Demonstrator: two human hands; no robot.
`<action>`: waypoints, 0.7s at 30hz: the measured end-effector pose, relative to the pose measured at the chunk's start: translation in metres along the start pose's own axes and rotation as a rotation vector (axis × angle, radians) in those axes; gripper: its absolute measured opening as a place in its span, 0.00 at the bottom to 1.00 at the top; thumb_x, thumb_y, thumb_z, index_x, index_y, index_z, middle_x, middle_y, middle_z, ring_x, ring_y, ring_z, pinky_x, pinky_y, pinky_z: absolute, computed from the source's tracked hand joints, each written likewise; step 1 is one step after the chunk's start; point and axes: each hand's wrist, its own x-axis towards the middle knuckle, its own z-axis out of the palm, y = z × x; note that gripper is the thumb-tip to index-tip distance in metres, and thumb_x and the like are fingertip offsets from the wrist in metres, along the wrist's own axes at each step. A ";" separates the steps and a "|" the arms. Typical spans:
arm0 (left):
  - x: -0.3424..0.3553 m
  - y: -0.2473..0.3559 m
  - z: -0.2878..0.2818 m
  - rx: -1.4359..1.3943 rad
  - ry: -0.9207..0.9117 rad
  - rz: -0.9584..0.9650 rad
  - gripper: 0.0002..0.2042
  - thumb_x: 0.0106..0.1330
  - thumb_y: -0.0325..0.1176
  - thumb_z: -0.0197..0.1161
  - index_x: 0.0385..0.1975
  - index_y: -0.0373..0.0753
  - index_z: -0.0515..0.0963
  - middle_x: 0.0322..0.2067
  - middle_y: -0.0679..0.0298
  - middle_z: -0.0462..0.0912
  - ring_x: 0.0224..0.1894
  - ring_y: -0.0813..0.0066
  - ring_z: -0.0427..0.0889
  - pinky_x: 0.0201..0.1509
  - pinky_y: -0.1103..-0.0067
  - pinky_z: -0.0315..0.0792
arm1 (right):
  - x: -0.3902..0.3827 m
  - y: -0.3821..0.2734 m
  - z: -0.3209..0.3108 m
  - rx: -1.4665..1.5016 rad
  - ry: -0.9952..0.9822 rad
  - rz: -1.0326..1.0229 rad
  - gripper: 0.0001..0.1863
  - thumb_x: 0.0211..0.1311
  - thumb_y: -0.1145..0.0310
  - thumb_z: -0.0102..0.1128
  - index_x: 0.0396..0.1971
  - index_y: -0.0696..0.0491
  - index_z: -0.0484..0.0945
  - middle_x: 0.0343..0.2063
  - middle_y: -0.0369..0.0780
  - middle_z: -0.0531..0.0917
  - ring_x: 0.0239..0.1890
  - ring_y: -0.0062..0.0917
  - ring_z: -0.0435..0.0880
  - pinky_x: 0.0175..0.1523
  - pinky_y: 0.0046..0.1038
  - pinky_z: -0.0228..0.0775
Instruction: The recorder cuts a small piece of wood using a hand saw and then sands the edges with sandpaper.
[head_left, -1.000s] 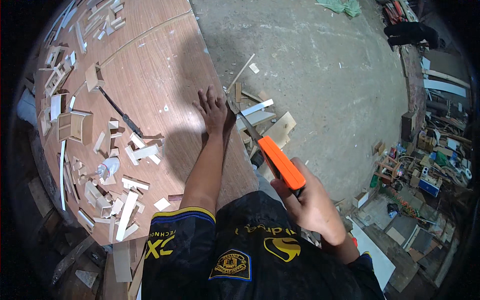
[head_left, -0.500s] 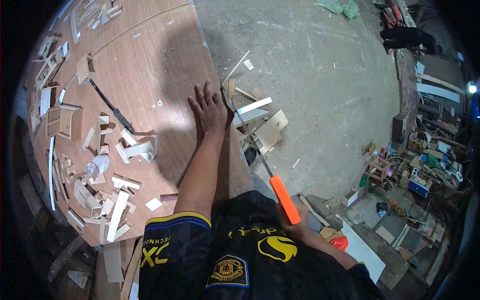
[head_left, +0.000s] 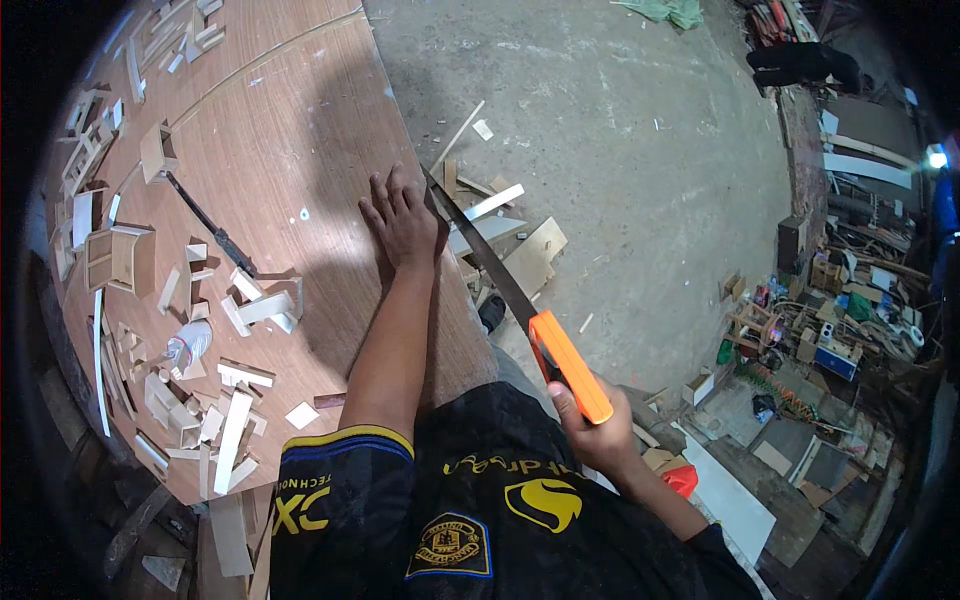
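My left hand [head_left: 402, 222] lies flat on the brown wood-grain tabletop [head_left: 340, 130], close to its right edge, fingers spread. At the lower right, my right hand [head_left: 598, 428] grips the orange handle of a handsaw [head_left: 562, 358]. Its long dark blade slants up and left past the table's edge, and its far end comes close beside my left hand. Whether the teeth touch anything there I cannot make out.
Small wooden pieces [head_left: 235, 440], an open wooden box [head_left: 120, 258], a dark rod-like tool [head_left: 212, 225] and a clear plastic bottle [head_left: 188, 345] lie on the table's left. Wood offcuts [head_left: 540, 255] litter the concrete floor beside it. Cluttered materials [head_left: 840, 330] stand at the far right.
The saw and my right hand have risen slightly, and the blade has turned to show more of its flat side. The view has shifted a little; my left hand stays by the edge.
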 end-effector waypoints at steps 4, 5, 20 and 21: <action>0.002 -0.005 0.006 0.021 0.134 -0.022 0.12 0.68 0.37 0.49 0.47 0.39 0.68 0.65 0.64 0.59 0.70 0.52 0.51 0.66 0.45 0.45 | -0.009 0.022 0.011 0.047 -0.023 -0.162 0.10 0.60 0.69 0.62 0.37 0.59 0.76 0.22 0.45 0.79 0.24 0.29 0.80 0.32 0.28 0.70; 0.001 -0.003 0.007 0.023 0.134 -0.016 0.12 0.68 0.37 0.49 0.47 0.39 0.68 0.65 0.64 0.59 0.70 0.52 0.51 0.66 0.45 0.45 | -0.012 0.025 0.012 0.053 -0.020 -0.161 0.10 0.60 0.69 0.62 0.37 0.59 0.76 0.22 0.45 0.79 0.24 0.29 0.80 0.32 0.28 0.70; -0.009 -0.003 0.019 0.102 0.162 0.074 0.11 0.62 0.36 0.53 0.43 0.42 0.71 0.63 0.61 0.62 0.69 0.52 0.53 0.68 0.45 0.41 | -0.019 0.034 0.014 0.095 -0.041 -0.119 0.11 0.62 0.66 0.59 0.34 0.59 0.74 0.20 0.45 0.78 0.20 0.33 0.78 0.29 0.32 0.69; -0.010 -0.006 0.025 0.143 0.219 0.109 0.11 0.62 0.35 0.54 0.42 0.41 0.71 0.61 0.61 0.65 0.69 0.52 0.53 0.68 0.48 0.43 | -0.019 0.033 0.013 0.093 -0.060 -0.114 0.11 0.62 0.66 0.59 0.34 0.59 0.74 0.20 0.44 0.78 0.20 0.32 0.78 0.29 0.32 0.69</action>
